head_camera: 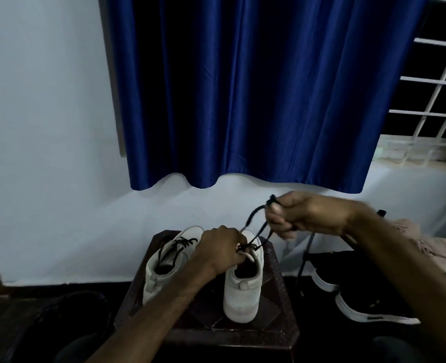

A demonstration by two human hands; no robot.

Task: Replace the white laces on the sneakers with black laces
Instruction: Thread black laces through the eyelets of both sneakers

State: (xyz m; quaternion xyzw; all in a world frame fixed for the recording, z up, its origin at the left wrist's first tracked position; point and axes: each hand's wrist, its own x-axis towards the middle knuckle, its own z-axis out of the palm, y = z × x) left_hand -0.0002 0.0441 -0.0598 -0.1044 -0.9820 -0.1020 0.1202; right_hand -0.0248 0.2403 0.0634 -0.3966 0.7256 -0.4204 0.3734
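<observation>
Two white sneakers stood side by side, heels toward the camera, on a dark stool [278, 307] with a patterned, angular top. The right sneaker [242, 294] sat near the stool's right edge, and bare top showed in front of both heels. The left sneaker [159, 271] was just beside it and carried a fitted lace [183, 242], black, across its eyelets.

The left hand [220, 247] had its fingers curled closed on the right sneaker at the lace opening. The right hand [307, 214] was raised above and to the right, well apart from the shoe, with its fingers closed around the black lace [253, 218]. Two thin cord strands ran taut from that hand down to the eyelets.

The sneaker uppers looked smooth and matte, with thick flat soles. A glossy blue curtain [256, 87] hung in vertical folds against a pale wall, with its hem above the hands. Black shoes [363, 307] with white soles lay on the floor to the right of the stool.
</observation>
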